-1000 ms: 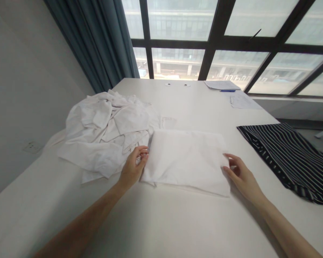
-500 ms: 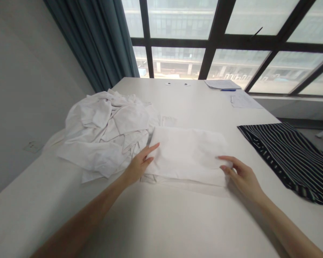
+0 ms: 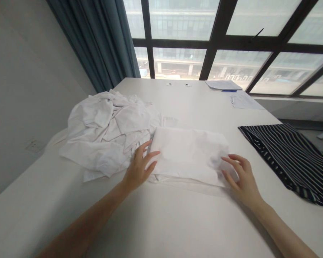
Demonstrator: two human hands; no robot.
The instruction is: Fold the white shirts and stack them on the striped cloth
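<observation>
A folded white cloth garment (image 3: 188, 152) lies flat on the white table (image 3: 172, 222) in front of me, its layers showing along the near edge. At its left edge is my left hand (image 3: 140, 166), fingers spread, with thumb and index tips over the fabric. My right hand (image 3: 242, 177) is at the right edge, fingers apart and slightly curled above the cloth. Neither hand grips the fabric. Left of the folded piece sits a crumpled heap of white garments (image 3: 110, 125), close to my left fingertips.
A black-and-white striped cloth (image 3: 293, 161) hangs over the table's right edge. Papers (image 3: 223, 85) and a blue pen (image 3: 229, 90) lie at the far right. A dark blue curtain (image 3: 102, 43) and framed windows stand behind the table; a wall is at left.
My left hand's fingers have spread and shifted slightly down the left edge. My right hand's pinch at the right edge has opened, and the fingers have come apart from the cloth.
</observation>
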